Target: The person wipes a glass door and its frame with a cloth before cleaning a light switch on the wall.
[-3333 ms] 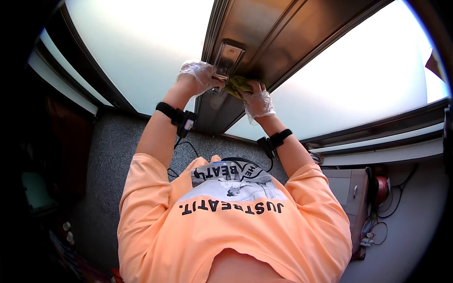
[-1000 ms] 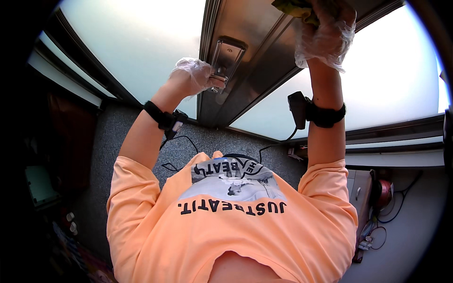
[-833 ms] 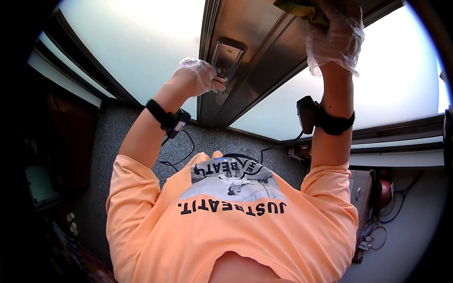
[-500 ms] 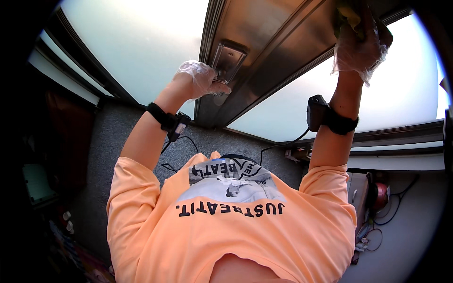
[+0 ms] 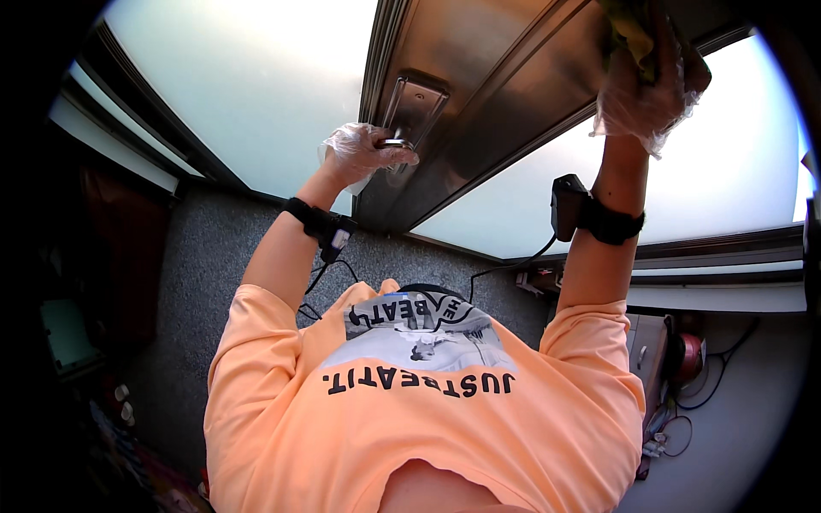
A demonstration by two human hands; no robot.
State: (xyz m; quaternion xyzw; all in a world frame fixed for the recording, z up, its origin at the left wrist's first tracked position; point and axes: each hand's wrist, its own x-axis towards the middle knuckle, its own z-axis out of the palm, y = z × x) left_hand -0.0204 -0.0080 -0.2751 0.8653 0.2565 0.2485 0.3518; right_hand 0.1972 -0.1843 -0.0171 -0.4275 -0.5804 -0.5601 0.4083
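Note:
A metal door with a frosted pane [image 5: 248,77] stands before me. On its frame is a rectangular handle plate [image 5: 417,101]. My left hand [image 5: 363,152], in a clear plastic glove, has its fingers closed on the small door handle [image 5: 396,144] at the plate's lower end. High at the upper right, my right hand [image 5: 643,98], also in a clear glove, is closed around a crumpled yellow-green cloth [image 5: 631,38]. It reaches up against the dark metal frame [image 5: 513,111] beside a second frosted pane [image 5: 710,162]. Shadow hides part of the cloth and fingertips.
Both forearms wear black straps with small devices [image 5: 335,235], and thin cables run from them. A grey speckled floor [image 5: 214,248] lies below. At the right stands a low cabinet [image 5: 647,342] with a red round object [image 5: 687,355] and loose cords.
My left hand has shifted slightly, its fingers now wrapped on the handle, and the left forearm has swung inward to the right. My right hand and cloth have moved a little left.

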